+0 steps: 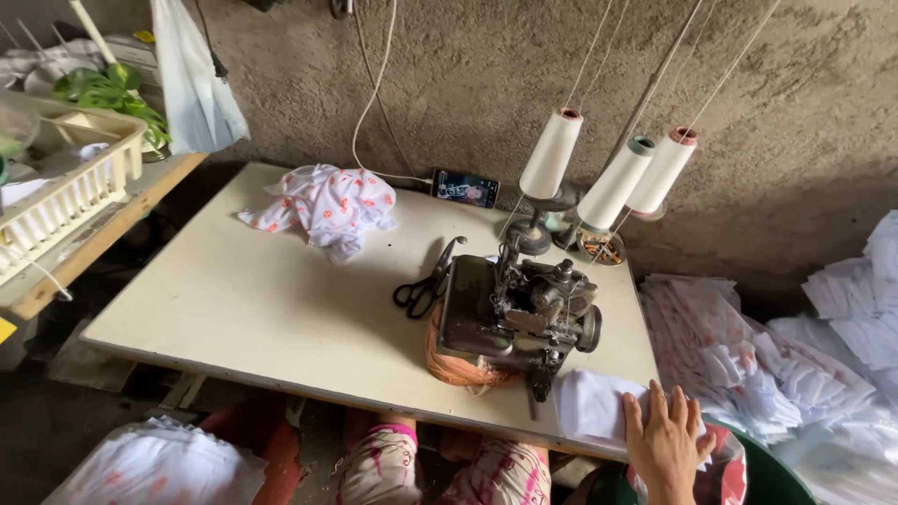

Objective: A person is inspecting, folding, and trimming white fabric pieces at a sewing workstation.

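My right hand [666, 440] lies flat, fingers spread, on a white piece of cloth [591, 404] at the table's front right corner. Just left of the cloth stands a dark overlock sewing machine [514, 313] on the cream table [243, 299]. Three white thread cones [613, 182] stand behind the machine, their threads running upward. Black scissors [423, 285] lie left of the machine. A bundle of white fabric with orange print [327, 204] sits at the back of the table. My left hand is out of view.
A phone [465, 188] leans against the rough wall. Stacks of white cut cloth [795, 365] fill the right side. More cloth [164, 463] lies under the table at left. A white plastic crate [56, 187] sits on a shelf at left.
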